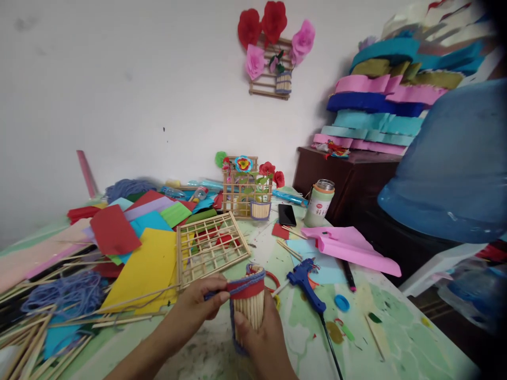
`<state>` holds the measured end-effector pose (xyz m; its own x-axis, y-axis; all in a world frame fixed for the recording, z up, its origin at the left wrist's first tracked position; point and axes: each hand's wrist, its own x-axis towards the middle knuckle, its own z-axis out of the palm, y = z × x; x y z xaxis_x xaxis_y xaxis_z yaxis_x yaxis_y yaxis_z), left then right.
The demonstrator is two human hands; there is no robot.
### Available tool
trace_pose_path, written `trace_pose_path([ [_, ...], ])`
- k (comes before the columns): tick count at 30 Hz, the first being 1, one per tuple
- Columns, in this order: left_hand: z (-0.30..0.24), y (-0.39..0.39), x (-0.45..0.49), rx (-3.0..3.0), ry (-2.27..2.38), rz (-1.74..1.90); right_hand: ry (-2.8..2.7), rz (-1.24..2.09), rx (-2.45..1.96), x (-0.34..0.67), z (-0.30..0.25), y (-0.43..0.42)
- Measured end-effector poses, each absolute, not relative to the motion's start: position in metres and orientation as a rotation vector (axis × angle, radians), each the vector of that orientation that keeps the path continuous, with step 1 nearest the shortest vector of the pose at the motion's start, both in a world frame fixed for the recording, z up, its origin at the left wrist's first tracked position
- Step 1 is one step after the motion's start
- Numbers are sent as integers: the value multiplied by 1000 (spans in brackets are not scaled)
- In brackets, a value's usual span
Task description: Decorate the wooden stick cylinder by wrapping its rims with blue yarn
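Note:
My right hand point(263, 338) wraps around a small basket point(249, 311) made of wooden sticks, with a red band near its rim and blue yarn along its edges. At the basket's upper left, my left hand point(206, 298) pinches the blue yarn point(237, 287) between thumb and fingers. The yarn runs along the red band. Just right of the basket lies a blue glue gun point(304, 282), its black cord trailing toward the front edge. Behind my hands, a wooden stick lattice point(212, 248) rests on the table.
Coloured paper sheets point(150, 258), a tangle of blue yarn point(65, 293) and loose sticks point(35, 338) cover the left side. At the back stand a flower-decorated lattice point(237, 195), a phone point(287, 215) and a jar point(320, 203). Pink paper point(352, 245) and a blue cap point(341, 303) lie right.

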<state>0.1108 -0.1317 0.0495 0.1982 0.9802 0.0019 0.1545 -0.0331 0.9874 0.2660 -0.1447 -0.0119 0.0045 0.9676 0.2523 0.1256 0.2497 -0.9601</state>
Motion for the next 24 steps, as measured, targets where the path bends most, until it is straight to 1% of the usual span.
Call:
trace_pose_path([
  [3,60,-134,110,1780,1329,1062,-1418,903,-1134,267,-11,-143],
  [5,65,-136,110,1905,1398,1105,-1451,862,-1151,268,-11,-143],
  [11,66,-136,111,1908,1479,1222,-1505,773,-1227,268,-13,-148],
  [13,62,-135,112,1765,1429,1175,-1514,764,-1203,268,-13,-148],
  [18,49,-134,113,1167,1200,1089,-1485,768,-1169,268,-15,-149],
  [24,50,-138,117,825,921,1102,-1421,914,-1088,265,-12,-150],
])
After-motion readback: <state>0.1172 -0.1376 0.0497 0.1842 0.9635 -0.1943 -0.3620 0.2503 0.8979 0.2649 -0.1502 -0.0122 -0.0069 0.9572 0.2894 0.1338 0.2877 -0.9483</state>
